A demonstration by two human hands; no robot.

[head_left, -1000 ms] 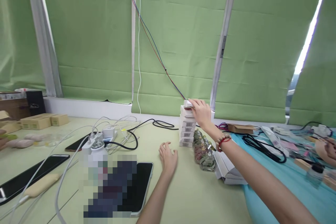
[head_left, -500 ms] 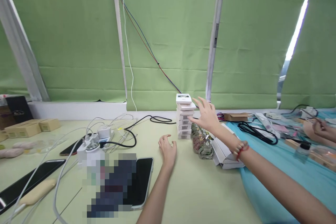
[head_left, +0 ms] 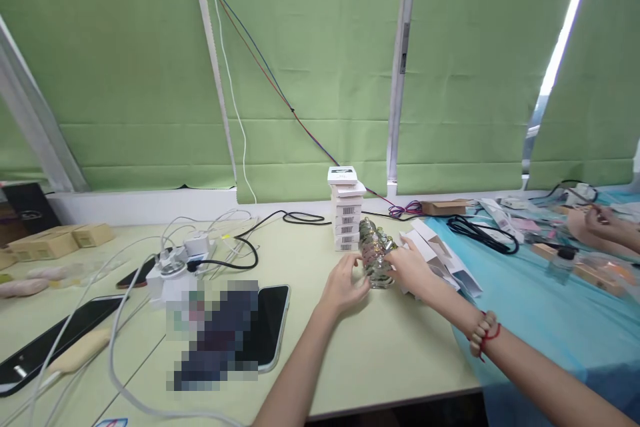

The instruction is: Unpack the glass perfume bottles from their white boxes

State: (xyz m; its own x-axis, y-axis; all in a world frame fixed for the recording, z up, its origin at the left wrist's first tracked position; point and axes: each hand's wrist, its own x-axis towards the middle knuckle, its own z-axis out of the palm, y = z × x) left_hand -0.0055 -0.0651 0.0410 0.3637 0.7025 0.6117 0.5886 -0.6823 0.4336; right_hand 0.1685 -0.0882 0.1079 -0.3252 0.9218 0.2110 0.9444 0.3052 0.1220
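A row of shiny clear packs [head_left: 374, 250] with dark, greenish contents lies between my hands; their exact kind is hard to make out. From the left, my left hand [head_left: 345, 283] curves around the near end of the row, thumb and fingers apart, thumb close to the nearest pack. On the other side, my right hand [head_left: 411, 265] has its bent fingers closed on the nearest packs. Just behind the row stands a tall stack of small white boxes [head_left: 346, 210] with barcode labels. Opened white cartons [head_left: 440, 250] lie beyond my right hand, which partly covers them.
To the left are a phone [head_left: 270, 327], a tablet-like dark device [head_left: 65, 337], white chargers [head_left: 175, 273] and tangled cables. A blue cloth [head_left: 520, 307] covers the right side, with a black cable coil [head_left: 483, 235] and a small bottle [head_left: 563, 263]. Another person's hand [head_left: 607, 221] shows far right.
My right hand has come down from beside the white box stack to the clear packs. My left hand has moved right to the row's near end. The white cartons have shifted and spread.
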